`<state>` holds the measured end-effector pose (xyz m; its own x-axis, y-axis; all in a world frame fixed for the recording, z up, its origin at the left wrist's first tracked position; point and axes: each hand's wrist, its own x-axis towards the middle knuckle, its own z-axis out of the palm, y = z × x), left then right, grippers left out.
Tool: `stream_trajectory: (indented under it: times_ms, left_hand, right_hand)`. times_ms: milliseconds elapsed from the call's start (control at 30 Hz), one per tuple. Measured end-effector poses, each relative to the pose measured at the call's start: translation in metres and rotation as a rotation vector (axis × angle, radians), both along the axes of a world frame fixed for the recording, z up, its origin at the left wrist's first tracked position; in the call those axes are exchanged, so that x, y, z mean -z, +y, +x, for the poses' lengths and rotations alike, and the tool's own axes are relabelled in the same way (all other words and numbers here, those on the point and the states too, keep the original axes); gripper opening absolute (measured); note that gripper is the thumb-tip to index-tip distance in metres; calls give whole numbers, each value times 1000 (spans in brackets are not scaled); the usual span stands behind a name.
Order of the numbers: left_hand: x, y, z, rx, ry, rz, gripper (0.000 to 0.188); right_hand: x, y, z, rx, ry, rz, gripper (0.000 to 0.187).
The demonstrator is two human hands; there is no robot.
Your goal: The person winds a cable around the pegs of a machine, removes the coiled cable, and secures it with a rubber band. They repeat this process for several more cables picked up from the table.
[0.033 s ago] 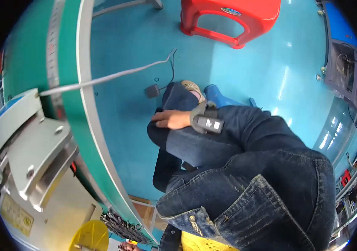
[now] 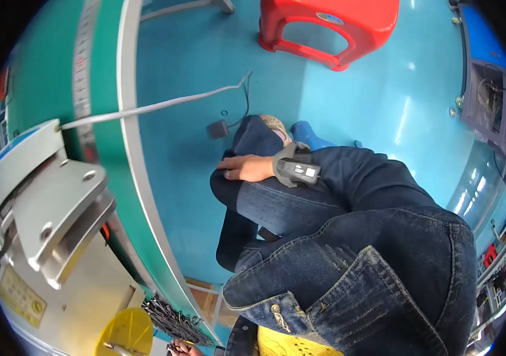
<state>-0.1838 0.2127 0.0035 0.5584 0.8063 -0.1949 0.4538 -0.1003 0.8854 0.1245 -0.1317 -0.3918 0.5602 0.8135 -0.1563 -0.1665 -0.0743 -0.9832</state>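
Observation:
My right hand (image 2: pixel 251 168) lies on the knee of my dark jeans (image 2: pixel 288 204), fingers laid loosely over the cloth and holding nothing. A grey strap with a black device (image 2: pixel 301 172) circles that wrist. At the bottom edge my left hand (image 2: pixel 186 349) shows only in part. Its fingers are closed at something small and dark that I cannot make out. Close by it lies a heap of black cables (image 2: pixel 175 320) along the bench edge. A yellow bowl (image 2: pixel 125 332) with thin metallic pieces in it stands beside the cables.
A pale metal machine (image 2: pixel 57 207) stands on the green bench (image 2: pixel 103 77), which carries a ruler strip (image 2: pixel 81 65). From the machine a white cord (image 2: pixel 164 107) crosses over the bench edge. A red stool (image 2: pixel 330 29), a dark pedal-like box (image 2: pixel 218 129) and a blue-fronted cabinet (image 2: pixel 487 77) are on the floor.
The view has shifted slightly, so the bench and machine appear a little farther right. Slightly more of my left hand shows at the bottom. My right hand stays on the knee.

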Motion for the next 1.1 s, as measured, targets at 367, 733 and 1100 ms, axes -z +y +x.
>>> stream_trajectory:
  times_ms: [367, 733, 1100]
  left_hand:
    - [96, -143, 118, -159, -685, -1325, 8]
    - [123, -152, 248, 146, -726, -1127, 18]
    - [114, -174, 262, -30, -692, -537, 16]
  right_hand:
    - [-22, -115, -29, 140, 143, -83, 32]
    - [-110, -130, -29, 228, 211, -15, 32]
    - [-211, -69, -5, 133, -642, 140, 27]
